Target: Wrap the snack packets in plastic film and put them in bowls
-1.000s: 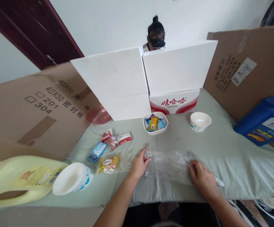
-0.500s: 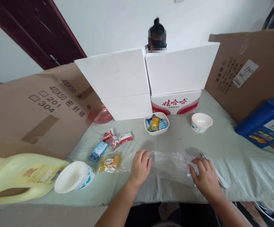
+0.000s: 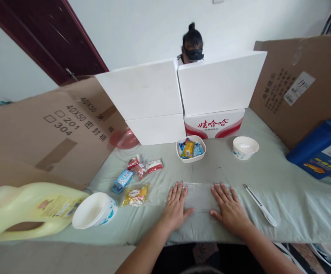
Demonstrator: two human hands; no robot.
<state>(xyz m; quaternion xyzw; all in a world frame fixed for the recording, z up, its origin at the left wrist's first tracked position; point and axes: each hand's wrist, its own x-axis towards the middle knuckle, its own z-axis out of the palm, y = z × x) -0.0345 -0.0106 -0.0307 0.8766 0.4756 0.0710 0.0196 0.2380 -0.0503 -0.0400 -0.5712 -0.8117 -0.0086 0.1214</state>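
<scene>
Both hands lie flat, fingers spread, on a clear plastic bag (image 3: 201,192) on the green cloth (image 3: 285,179): left hand (image 3: 177,205) on its left end, right hand (image 3: 229,207) on its right end. A white utensil (image 3: 261,205) lies just right of the right hand. Snack packets (image 3: 138,171) lie to the left. A square bowl (image 3: 191,160) holding packets and a round bowl (image 3: 245,147) stand beyond.

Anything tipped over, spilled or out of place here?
The yellow jug lies on its side at the left, and the white bowl beside it is tipped, mouth sideways. The blue jug at right lies down too. No spill shows.
</scene>
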